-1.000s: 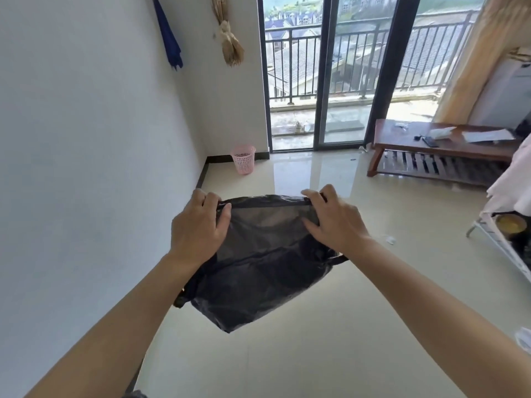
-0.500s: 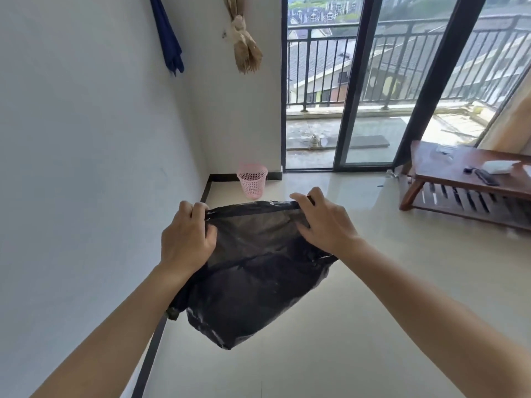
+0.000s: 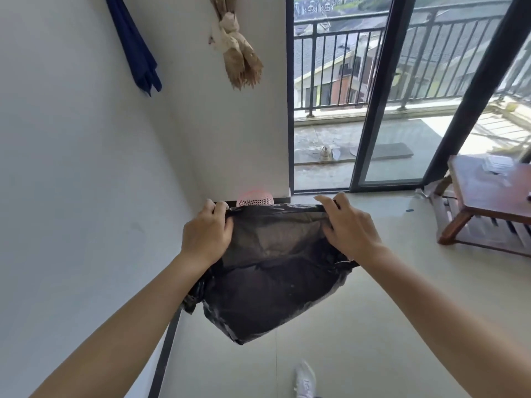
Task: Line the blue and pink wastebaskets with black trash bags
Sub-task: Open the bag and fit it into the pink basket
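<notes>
I hold a black trash bag (image 3: 273,271) in the air in front of me, its top edge stretched between both hands. My left hand (image 3: 207,234) grips the left end of that edge and my right hand (image 3: 349,226) grips the right end. The bag's body hangs down and slants to the right. The pink wastebasket (image 3: 254,197) stands on the floor in the corner by the wall; only its perforated rim shows above the bag's top edge. No blue wastebasket is in view.
A white wall runs along the left. A dark blue cloth (image 3: 135,53) and a straw broom (image 3: 238,56) hang on the walls. Sliding glass doors (image 3: 382,110) lead to a balcony. A low wooden table (image 3: 494,196) stands at right. A white shoe (image 3: 305,379) shows below.
I have come closer to the corner: the pink wastebasket now sits right behind the bag's top edge and is mostly hidden. Both hands keep the same grip on the bag.
</notes>
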